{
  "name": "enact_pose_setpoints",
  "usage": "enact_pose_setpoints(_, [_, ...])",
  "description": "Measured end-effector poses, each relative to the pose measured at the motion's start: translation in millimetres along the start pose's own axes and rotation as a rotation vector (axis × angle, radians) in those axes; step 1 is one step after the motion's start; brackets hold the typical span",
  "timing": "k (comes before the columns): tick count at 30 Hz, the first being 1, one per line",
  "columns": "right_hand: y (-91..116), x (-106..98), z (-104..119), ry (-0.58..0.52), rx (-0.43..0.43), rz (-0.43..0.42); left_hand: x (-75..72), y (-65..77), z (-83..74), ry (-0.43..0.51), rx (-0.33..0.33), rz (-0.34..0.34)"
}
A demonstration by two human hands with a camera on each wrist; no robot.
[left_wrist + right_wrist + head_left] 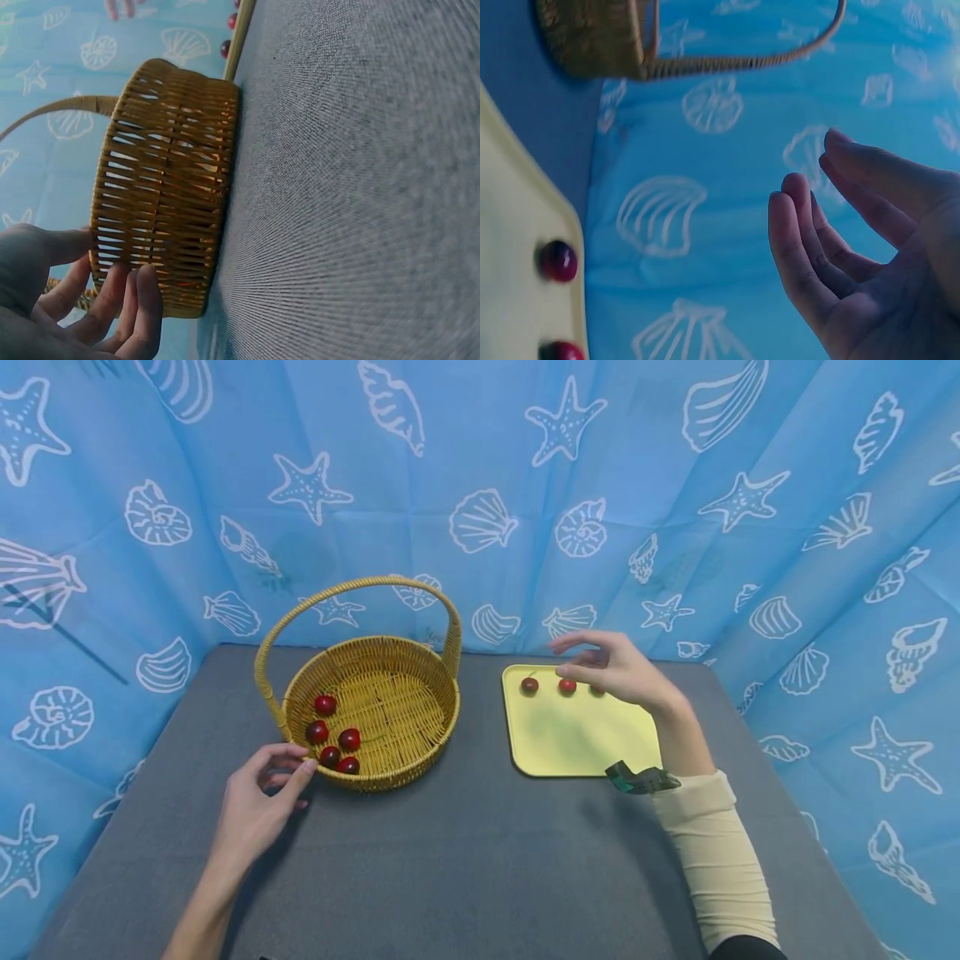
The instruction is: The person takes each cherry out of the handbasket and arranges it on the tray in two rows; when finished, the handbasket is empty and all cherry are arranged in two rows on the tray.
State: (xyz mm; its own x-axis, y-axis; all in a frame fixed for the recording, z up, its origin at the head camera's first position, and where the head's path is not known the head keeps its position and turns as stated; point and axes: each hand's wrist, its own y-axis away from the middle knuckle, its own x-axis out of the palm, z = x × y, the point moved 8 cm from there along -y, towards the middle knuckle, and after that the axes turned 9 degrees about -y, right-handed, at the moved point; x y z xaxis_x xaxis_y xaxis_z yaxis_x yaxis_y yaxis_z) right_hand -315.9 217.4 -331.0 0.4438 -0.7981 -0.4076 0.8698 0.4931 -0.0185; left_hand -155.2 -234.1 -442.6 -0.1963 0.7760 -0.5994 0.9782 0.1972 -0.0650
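A yellow wicker basket [390, 710] with a tall arched handle stands on the left, with several dark red cherries [349, 740] gathered at its near left side. My left hand [262, 793] pinches the basket's near left rim. In the left wrist view its thumb is at the rim and its fingers [148, 300] lie along the woven outer wall. My right hand [615, 668] hovers over the back of a pale yellow tray [577, 743], fingers loosely bent and holding nothing. Three cherries [567, 687] lie in a row along the tray's back edge, one partly behind that hand.
A grey cloth covers the table [465, 860]. Blue curtains [487, 460] printed with white shells and starfish hang behind and at both sides. A strip of cloth separates the basket from the tray. A dark green band [641, 779] is on the right wrist.
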Motion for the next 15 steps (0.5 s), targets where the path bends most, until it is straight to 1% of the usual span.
enact_pose_setpoints(7, [-2.7, 30.6, 33.0, -0.057, -0.138, 0.073, 0.5, 0.0, 0.2, -0.008, 0.005, -0.009])
enact_pose_setpoints(11, [-6.9, 48.5, 48.1, -0.084, -0.181, 0.116, 0.9, -0.5, 0.2, -0.011, 0.002, -0.015])
enact_pose_setpoints(15, [-15.5, 64.9, 58.7, -0.052, -0.202, 0.147, 0.7, -0.8, 0.7, -0.009, -0.006, -0.018])
